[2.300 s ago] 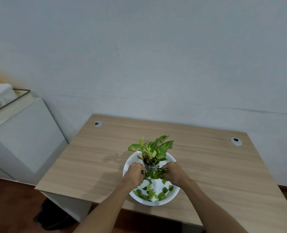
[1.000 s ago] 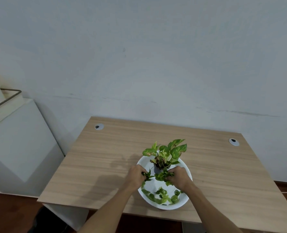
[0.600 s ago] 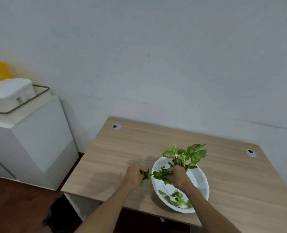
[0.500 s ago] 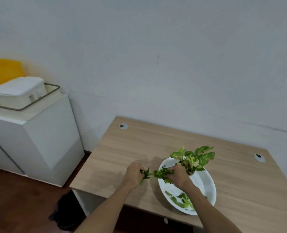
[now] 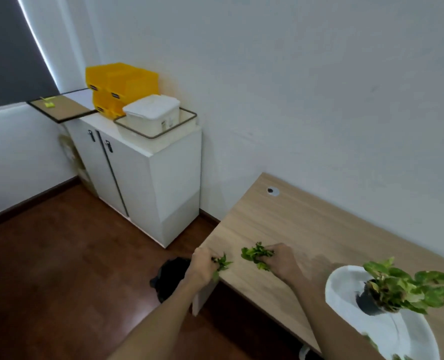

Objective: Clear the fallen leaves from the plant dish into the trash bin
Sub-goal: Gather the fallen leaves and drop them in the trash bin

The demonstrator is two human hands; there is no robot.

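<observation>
Leaves: light, limp, springy; judge loose fistful sheds bits, so pinch bunch at middle, fingers wrapped round.
My left hand (image 5: 202, 263) clenched on small leaf clump (image 5: 222, 263), at desk (image 5: 293, 224) corner.
My right hand (image 5: 283, 261) clenched on larger leaf bunch (image 5: 254, 254), over desk.
Black trash bin (image 5: 170, 278) on floor, just below left hand.
Versus earlier: both hands out of white dish (image 5: 345, 289), now well left of it (view swung left too). Few leaves remain at dish near edge.

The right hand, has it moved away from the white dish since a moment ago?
Yes. The right hand, gripping leaves, has left the white dish and gone leftward across the desk towards its left edge.
</observation>
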